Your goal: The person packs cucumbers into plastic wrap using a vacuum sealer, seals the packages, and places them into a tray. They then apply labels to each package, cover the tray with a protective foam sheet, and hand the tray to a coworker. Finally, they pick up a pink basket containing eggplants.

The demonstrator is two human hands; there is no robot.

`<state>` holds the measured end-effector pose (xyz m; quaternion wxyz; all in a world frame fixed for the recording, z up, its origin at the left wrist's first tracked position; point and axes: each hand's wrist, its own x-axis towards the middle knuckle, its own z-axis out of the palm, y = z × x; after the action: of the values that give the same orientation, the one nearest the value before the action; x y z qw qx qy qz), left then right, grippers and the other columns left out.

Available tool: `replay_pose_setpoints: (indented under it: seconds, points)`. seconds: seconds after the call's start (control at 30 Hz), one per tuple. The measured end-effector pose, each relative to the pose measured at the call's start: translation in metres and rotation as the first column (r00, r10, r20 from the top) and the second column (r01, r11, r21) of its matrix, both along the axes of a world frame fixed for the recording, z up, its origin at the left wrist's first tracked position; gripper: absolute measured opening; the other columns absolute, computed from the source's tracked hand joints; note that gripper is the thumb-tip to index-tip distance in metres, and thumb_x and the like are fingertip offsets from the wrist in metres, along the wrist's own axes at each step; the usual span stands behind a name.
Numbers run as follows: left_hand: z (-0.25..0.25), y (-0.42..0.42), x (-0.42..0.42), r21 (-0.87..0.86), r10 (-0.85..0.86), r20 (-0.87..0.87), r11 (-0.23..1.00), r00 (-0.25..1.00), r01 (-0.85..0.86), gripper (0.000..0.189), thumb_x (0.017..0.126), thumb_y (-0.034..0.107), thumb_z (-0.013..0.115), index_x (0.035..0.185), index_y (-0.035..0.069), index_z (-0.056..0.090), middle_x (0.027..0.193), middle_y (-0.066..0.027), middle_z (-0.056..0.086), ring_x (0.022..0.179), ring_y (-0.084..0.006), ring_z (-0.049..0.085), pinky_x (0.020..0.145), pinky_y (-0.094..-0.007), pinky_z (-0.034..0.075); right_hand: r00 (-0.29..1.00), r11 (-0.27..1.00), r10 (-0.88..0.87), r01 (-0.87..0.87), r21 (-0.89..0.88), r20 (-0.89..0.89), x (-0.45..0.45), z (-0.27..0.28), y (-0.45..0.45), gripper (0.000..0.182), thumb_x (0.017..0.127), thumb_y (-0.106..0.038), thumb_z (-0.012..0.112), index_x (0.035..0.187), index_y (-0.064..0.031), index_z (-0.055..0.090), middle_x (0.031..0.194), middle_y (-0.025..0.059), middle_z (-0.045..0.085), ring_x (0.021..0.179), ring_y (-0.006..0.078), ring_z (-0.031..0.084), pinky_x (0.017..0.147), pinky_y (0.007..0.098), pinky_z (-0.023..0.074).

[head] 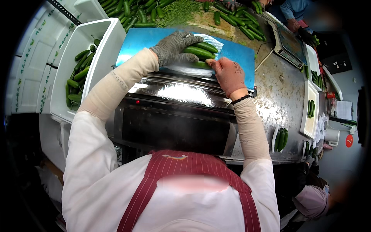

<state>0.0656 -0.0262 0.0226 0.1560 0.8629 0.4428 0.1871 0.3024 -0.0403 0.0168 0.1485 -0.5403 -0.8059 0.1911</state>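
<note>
Several green cucumbers (200, 52) lie bunched together over white foam netting (213, 42) on a blue board (237, 61). My left hand (176, 47), in a grey glove, rests over the left ends of the bunch with its fingers curved round them. At the right ends, my right hand (230, 72), in a pinkish glove, has thumb and forefinger at the tip of the lowest cucumber. More white foam (191, 70) shows under the bunch at its near side. Just in front of the board runs a roll of clear film (185, 91) on a metal wrapping machine (174, 124).
A white foam box (101, 55) with cucumbers stands at left. Loose cucumbers (243, 21) and green trimmings (179, 13) cover the far table. A scale (289, 46), a white tray (305, 127) and a cucumber bundle (280, 139) are at right. Co-workers' hands show at the far and right edges.
</note>
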Motion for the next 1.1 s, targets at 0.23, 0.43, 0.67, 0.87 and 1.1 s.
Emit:
replay_pose_setpoints:
  seconds: [0.23, 0.43, 0.67, 0.87, 1.1]
  points:
    - [-0.022, -0.016, 0.005, 0.102, 0.067, 0.045, 0.992, 0.997, -0.071, 0.065, 0.079, 0.033, 0.073, 0.135, 0.01, 0.049, 0.122, -0.0169, 0.054, 0.114, -0.0352, 0.048, 0.1, -0.0431, 0.04, 0.886, 0.91, -0.026, 0.213, 0.357, -0.463, -0.003, 0.007, 0.009, 0.047, 0.094, -0.049, 0.047, 0.091, -0.0052, 0.064, 0.092, 0.014, 0.064, 0.083, 0.0316, 0.062, 0.078, 0.0445, 0.0462]
    - [-0.023, -0.012, 0.009, 0.192, 0.092, 0.171, 0.973, 0.981, -0.125, 0.058, 0.076, 0.025, 0.075, 0.128, 0.01, 0.053, 0.119, -0.0148, 0.056, 0.111, -0.0344, 0.05, 0.098, -0.0429, 0.04, 1.0, 0.941, 0.02, -0.013, 0.338, -0.02, -0.062, -0.026, 0.042, 0.037, 0.093, -0.035, 0.043, 0.094, -0.0074, 0.067, 0.102, 0.0147, 0.065, 0.096, 0.036, 0.058, 0.089, 0.046, 0.042]
    - [-0.02, -0.009, 0.005, 0.137, 0.039, 0.177, 0.989, 0.984, -0.063, 0.061, 0.077, 0.031, 0.074, 0.13, 0.011, 0.051, 0.117, -0.0164, 0.056, 0.109, -0.0364, 0.051, 0.097, -0.0438, 0.041, 1.0, 0.961, 0.005, -0.013, 0.275, 0.029, -0.059, -0.016, 0.039, 0.04, 0.094, -0.034, 0.037, 0.097, -0.0078, 0.067, 0.099, 0.0154, 0.066, 0.093, 0.0359, 0.062, 0.085, 0.0475, 0.0443]
    - [-0.026, -0.025, 0.015, 0.139, 0.066, 0.202, 0.986, 0.977, -0.095, 0.062, 0.078, 0.034, 0.074, 0.131, 0.011, 0.051, 0.116, -0.0162, 0.057, 0.108, -0.0365, 0.052, 0.096, -0.0451, 0.042, 0.997, 0.969, 0.03, -0.044, 0.244, 0.064, -0.049, -0.022, 0.027, 0.042, 0.094, -0.035, 0.033, 0.101, -0.0084, 0.066, 0.105, 0.0156, 0.065, 0.097, 0.0356, 0.061, 0.087, 0.0488, 0.0428]
    - [-0.02, -0.018, 0.009, 0.103, 0.056, 0.175, 0.992, 0.983, -0.075, 0.061, 0.081, 0.036, 0.071, 0.132, 0.011, 0.049, 0.121, -0.0165, 0.055, 0.113, -0.0366, 0.051, 0.096, -0.0453, 0.043, 0.997, 0.969, 0.08, -0.083, 0.233, 0.024, -0.051, -0.01, 0.032, 0.048, 0.094, -0.042, 0.035, 0.109, -0.0077, 0.064, 0.111, 0.0154, 0.063, 0.105, 0.0361, 0.058, 0.092, 0.0464, 0.0418]
